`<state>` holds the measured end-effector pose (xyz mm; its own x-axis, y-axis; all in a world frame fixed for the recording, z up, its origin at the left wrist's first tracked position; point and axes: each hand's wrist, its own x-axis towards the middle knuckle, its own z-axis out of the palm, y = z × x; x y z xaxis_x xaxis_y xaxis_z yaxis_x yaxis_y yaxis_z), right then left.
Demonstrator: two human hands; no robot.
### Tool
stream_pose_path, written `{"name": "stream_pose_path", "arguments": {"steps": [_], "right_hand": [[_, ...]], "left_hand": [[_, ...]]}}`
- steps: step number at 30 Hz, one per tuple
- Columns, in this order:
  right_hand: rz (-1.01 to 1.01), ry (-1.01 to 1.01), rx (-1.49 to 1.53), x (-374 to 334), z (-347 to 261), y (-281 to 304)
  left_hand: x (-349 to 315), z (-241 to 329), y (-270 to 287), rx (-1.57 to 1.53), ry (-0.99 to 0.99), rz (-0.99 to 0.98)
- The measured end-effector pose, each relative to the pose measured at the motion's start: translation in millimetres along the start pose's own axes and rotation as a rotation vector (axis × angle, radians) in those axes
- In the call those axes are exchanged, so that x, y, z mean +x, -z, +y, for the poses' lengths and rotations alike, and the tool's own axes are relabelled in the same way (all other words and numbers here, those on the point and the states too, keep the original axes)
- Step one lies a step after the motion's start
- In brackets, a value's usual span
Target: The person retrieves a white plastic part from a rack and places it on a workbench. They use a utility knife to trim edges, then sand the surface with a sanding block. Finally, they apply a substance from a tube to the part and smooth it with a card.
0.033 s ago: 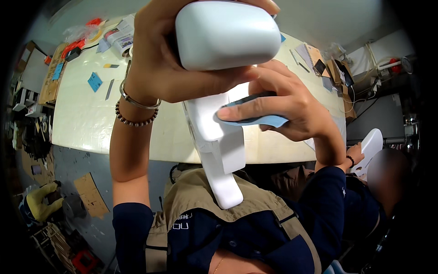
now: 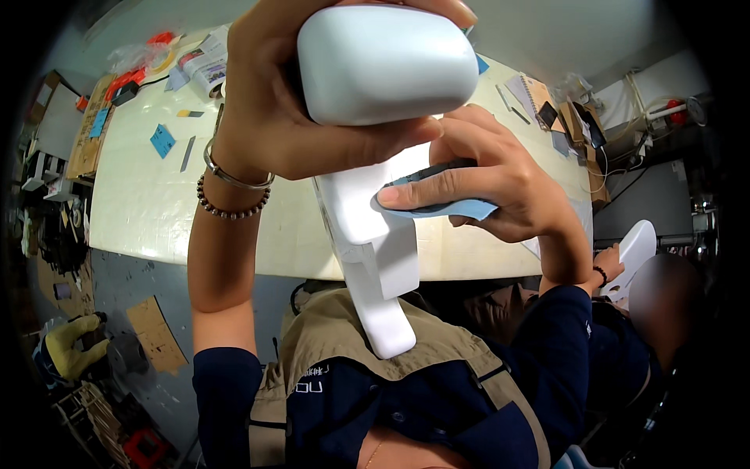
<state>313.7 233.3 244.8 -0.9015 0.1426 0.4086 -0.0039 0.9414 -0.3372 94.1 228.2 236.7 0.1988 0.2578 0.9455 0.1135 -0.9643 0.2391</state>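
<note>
My left hand (image 2: 312,148) is wrapped around the thick, rounded upper end of a white molded part (image 2: 387,66), which is raised close to the camera. The part runs down toward me in stepped sections, and its narrow lower end rests against my khaki apron (image 2: 312,320). My right hand (image 2: 500,180) pinches a folded piece of blue sandpaper (image 2: 461,209), dark on its other side. Thumb and sandpaper lie against the right side of the part's middle section. Some of the right fingers are hidden behind the part.
On the pale table (image 2: 133,207) lie a blue sheet scrap (image 2: 162,141), a thin grey strip (image 2: 188,153) and a newspaper (image 2: 205,69). A spiral notebook (image 2: 537,94) and boxes sit at the far right. At my right another person holds a white piece (image 2: 637,250).
The white part's upper end has shifted slightly left and down. My right thumb and the sandpaper have slid a little to the right.
</note>
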Motion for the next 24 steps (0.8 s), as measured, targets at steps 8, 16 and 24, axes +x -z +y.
{"name": "stream_pose_path", "arguments": {"steps": [8,16,24], "right_hand": [[-0.016,-0.077,-0.057,-16.7,0.3,15.9],[0.097,0.061,-0.075,-0.4,9.2,-3.2],[0.113,0.069,-0.065,0.5,10.9,-3.8]], "left_hand": [[7.2,4.0,-1.9,-0.006,-0.012,-0.110],[11.6,-1.8,-10.1,-0.087,0.041,-0.087],[8.1,-7.7,-15.3,-0.089,0.021,0.012]]}}
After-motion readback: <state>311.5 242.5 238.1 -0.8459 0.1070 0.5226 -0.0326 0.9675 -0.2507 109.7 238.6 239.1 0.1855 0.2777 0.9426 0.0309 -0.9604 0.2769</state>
